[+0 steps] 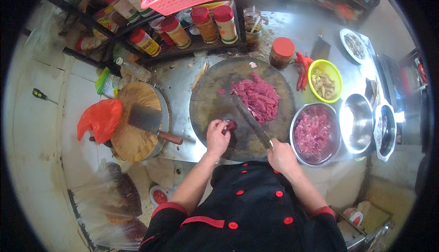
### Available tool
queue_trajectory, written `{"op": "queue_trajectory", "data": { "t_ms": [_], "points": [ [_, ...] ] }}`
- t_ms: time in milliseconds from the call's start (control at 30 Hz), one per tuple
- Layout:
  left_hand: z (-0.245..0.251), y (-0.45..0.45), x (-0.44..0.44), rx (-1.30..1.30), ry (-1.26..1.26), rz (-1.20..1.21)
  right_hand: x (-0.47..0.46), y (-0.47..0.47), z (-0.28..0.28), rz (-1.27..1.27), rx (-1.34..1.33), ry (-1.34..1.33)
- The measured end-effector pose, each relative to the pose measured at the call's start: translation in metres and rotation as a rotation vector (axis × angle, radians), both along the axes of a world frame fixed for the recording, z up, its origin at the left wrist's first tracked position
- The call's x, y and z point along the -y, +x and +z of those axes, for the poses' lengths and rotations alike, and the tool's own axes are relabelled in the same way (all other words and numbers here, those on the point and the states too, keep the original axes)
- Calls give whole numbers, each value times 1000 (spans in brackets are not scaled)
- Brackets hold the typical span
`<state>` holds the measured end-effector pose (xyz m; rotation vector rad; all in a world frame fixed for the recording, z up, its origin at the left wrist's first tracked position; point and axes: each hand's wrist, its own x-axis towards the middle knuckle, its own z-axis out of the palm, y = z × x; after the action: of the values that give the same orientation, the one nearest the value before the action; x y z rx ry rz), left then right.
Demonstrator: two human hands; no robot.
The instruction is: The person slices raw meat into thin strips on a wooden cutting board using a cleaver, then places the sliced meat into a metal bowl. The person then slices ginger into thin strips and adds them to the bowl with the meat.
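My left hand grips a small dark-red piece of meat at the near left of a round wooden chopping block. In my right hand is the handle of a kitchen knife. Its blade slants away to the far left over the block, apart from the held piece. A heap of sliced red meat lies on the block beyond and to the right of the blade. One small scrap of meat sits left of the heap, and a pale bit rests near the far rim.
Right of the block stand a steel bowl of pale-red meat, an empty steel bowl and a yellow-green basket of ginger. Red chillies lie beside a red-lidded jar. At left, a cleaver lies on a second block.
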<state>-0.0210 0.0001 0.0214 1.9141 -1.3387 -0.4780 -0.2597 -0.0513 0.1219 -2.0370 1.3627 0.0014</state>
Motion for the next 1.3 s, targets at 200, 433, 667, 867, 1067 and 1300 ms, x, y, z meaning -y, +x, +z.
{"op": "queue_trajectory", "data": {
  "t_ms": [200,433,667,867,1067,1300],
  "points": [
    [18,18,-6,305,53,-271,1,-7,3,32,0,56],
    [12,1,-3,428,-276,-287,4,-11,0,63,112,73],
    [-12,5,-1,333,-300,-305,-3,21,-2,103,122,-154],
    [-17,7,-4,361,-260,-321,-7,41,-9,271,-57,-95],
    [-19,5,-2,267,-255,-299,-19,9,15,281,-320,-22],
    [-9,6,1,315,-234,-282,2,68,-11,293,-28,-230]
  ]
}}
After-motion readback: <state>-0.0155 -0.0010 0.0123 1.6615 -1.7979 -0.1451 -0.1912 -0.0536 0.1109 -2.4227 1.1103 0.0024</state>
